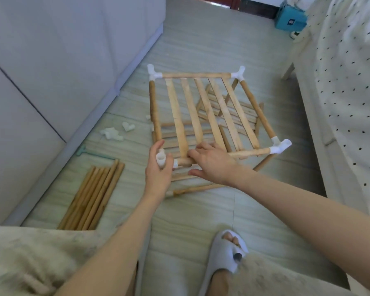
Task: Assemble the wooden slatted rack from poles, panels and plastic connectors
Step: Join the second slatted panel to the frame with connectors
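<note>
A partly built wooden rack (203, 116) stands on the floor, its top slatted panel framed by poles with white plastic connectors at the corners. My left hand (158, 171) grips the near-left white connector (161, 161). My right hand (212, 163) holds the near front pole (250, 153) just right of that connector, fingers over it and thumb below. Lower slatted panels show through the top slats. A bundle of several loose wooden poles (92, 197) lies on the floor to the left.
Several loose white connectors (115, 132) lie on the tiles left of the rack, with a thin teal tool (90, 153) nearby. A white cabinet (51, 82) stands left, a dotted bed cover (346, 82) right, a teal box (291, 18) far back. My slippered foot (224, 255) rests below.
</note>
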Tool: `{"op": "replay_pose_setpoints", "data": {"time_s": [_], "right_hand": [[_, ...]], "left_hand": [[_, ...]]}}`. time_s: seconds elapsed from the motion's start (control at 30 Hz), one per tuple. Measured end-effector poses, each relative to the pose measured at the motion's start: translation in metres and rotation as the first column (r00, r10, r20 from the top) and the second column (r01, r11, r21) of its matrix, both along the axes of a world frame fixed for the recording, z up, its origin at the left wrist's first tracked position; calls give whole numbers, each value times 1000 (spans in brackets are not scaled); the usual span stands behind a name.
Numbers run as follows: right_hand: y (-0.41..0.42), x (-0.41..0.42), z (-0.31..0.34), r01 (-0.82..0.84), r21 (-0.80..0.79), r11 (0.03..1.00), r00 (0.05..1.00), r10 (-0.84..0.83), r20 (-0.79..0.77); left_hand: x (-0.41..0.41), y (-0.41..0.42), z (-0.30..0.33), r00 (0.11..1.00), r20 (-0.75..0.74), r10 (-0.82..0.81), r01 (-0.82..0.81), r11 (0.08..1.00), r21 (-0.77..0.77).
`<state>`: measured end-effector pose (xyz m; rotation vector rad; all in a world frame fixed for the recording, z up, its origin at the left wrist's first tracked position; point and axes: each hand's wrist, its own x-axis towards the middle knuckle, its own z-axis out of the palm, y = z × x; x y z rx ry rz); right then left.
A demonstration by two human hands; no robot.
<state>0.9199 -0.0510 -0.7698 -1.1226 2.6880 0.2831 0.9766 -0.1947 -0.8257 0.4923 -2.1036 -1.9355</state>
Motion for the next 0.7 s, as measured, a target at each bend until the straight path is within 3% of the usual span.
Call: {"op": "replay_pose_setpoints", "data": {"time_s": [0.13, 0.27, 0.7], "right_hand": [[-1, -2, -15, 7, -142, 990, 1000, -10, -19], [3, -7, -19, -63, -154, 986, 998, 65, 3], [-2, -10, -15, 44, -314, 948, 990, 1, 142]], "left_hand": [[-5, -4, -4, 1000, 13, 25, -25, 1000, 16], [-2, -6, 0, 998, -3, 69, -69, 998, -3], [-3, -17, 0, 990, -1, 139, -139, 990, 29]]}}
